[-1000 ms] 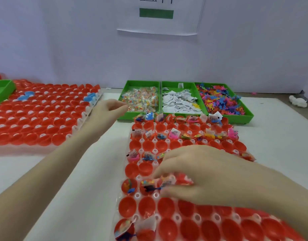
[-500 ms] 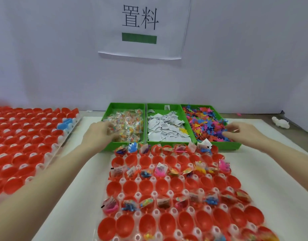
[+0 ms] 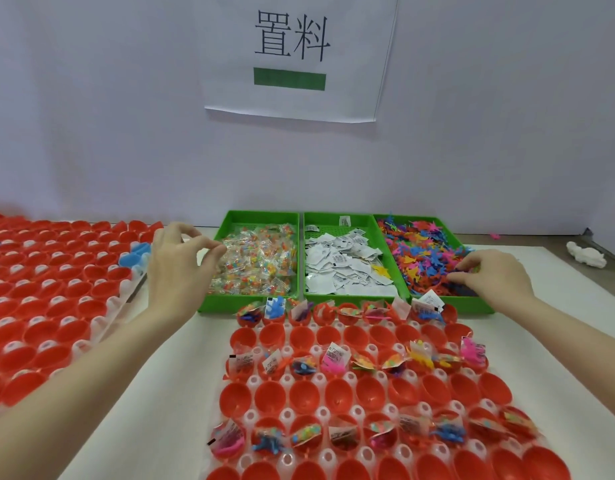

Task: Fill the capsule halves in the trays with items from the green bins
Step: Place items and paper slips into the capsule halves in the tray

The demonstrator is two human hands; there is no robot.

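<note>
Now, the capsule tray (image 3: 354,389) fills the lower centre of the frame, with whole rows of red halves empty between filled ones. Behind it at mid-frame sit the three green bins (image 3: 301,258). Your left hand (image 3: 178,268) hovers at the candy-packet bin (image 3: 254,261), thumb and forefinger closing together; whether they hold a packet, I cannot tell. Your right hand (image 3: 496,275) digs curled fingers into the toy-figure bin (image 3: 424,251). Lift one piece per hand, and take the paper slips (image 3: 344,268) too.
</note>
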